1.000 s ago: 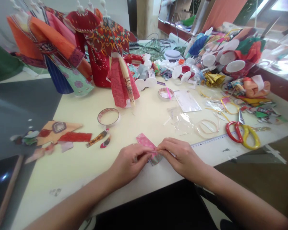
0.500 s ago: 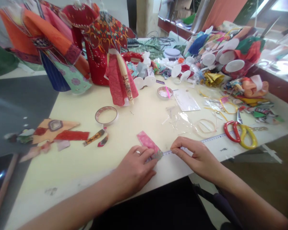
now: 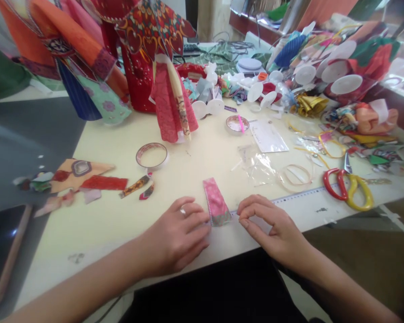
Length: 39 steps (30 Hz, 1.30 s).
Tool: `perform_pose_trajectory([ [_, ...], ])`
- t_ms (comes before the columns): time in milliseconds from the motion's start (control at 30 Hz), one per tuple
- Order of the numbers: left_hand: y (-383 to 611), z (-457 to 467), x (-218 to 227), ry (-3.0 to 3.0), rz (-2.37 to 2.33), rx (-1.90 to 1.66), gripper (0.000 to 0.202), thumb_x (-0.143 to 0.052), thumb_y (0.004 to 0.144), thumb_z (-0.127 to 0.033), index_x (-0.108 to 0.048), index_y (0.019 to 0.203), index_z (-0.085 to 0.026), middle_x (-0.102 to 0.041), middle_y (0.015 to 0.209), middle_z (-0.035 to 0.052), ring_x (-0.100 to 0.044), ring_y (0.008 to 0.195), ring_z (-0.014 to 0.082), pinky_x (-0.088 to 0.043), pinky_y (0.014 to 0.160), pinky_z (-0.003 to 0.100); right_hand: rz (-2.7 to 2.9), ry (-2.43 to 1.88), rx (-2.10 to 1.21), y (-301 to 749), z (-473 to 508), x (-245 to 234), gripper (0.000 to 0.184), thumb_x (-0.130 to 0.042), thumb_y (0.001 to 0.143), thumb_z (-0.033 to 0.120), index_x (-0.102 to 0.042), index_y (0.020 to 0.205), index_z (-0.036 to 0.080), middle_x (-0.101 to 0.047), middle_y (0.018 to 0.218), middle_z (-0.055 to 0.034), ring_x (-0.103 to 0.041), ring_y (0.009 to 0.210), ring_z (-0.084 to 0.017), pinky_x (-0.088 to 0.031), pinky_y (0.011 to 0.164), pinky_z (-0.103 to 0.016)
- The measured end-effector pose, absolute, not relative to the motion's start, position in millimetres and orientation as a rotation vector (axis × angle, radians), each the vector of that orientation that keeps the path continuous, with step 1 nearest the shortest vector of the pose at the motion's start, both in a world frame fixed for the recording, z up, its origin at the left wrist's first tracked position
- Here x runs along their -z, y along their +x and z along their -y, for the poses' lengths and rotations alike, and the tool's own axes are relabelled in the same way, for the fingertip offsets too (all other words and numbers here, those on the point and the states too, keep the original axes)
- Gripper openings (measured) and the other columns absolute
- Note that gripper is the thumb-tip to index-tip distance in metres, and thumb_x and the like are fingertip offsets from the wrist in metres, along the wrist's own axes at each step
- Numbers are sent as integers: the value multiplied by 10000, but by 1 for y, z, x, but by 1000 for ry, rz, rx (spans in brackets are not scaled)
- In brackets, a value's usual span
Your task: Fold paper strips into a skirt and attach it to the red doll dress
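Observation:
A small pink patterned piece of fabric with a grey-green lower end lies on the table, over a clear ruler. My left hand, a ring on one finger, rests just left of the fabric. Its fingers are loosely bent and apart, the tips by the fabric's left edge; whether they touch it is unclear. To the right of the fabric is my right hand, thumb and forefinger pinched together above the ruler. Anything between those fingertips is too small to make out.
Red-and-yellow-handled scissors lie on the right, near a clear plastic bag. A tape roll and fabric scraps are on the left. Dressed dolls stand behind, with a heap of white-based items at back right.
My left hand has come off the pink fabric and moved left. The fabric now lies more upright in view, its strip fully showing. My right hand stays pinched beside it.

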<state>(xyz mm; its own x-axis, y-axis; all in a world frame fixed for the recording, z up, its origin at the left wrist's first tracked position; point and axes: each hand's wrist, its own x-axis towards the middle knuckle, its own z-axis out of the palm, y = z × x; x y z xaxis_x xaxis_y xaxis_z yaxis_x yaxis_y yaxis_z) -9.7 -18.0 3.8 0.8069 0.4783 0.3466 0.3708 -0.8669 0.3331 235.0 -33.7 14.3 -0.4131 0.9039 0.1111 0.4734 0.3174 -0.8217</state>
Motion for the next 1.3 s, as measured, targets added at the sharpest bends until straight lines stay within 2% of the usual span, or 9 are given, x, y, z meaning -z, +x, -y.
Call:
perform_pose_trajectory([
  [133,-11,38,7,2810,-634,-702,126,-593,805,-154,-623,925,-128,-681,957,75,-572,948,211,-381,987,424,2083,-1175,-890,226,35,-9,108,-497,847,106,-553,796,183,-544,996,-60,-501,976,-188,-390,880,-354],
  [333,-9,43,20,2861,-616,-691,130,-602,804,-166,-627,913,-100,-676,976,84,-572,933,214,-409,948,411,2156,-1152,-763,220,32,-2,120,-489,825,72,-554,782,164,-520,1091,-87,-465,1043,-216,-360,921,-402],
  [1000,-6,42,24,2839,-592,-783,149,-637,780,-148,-645,903,-64,-667,963,97,-558,935,220,-444,894,413,2179,-1208,-715,219,33,4,133,-480,817,77,-556,746,160,-538,1064,-91,-469,986,-219,-372,892,-412],
  [1300,-7,42,23,2860,-600,-763,167,-623,795,-160,-643,942,-82,-667,1048,106,-564,990,237,-445,913,422,2184,-1213,-709,218,32,4,136,-483,818,77,-555,741,163,-539,1056,-87,-469,981,-215,-373,894,-407],
])
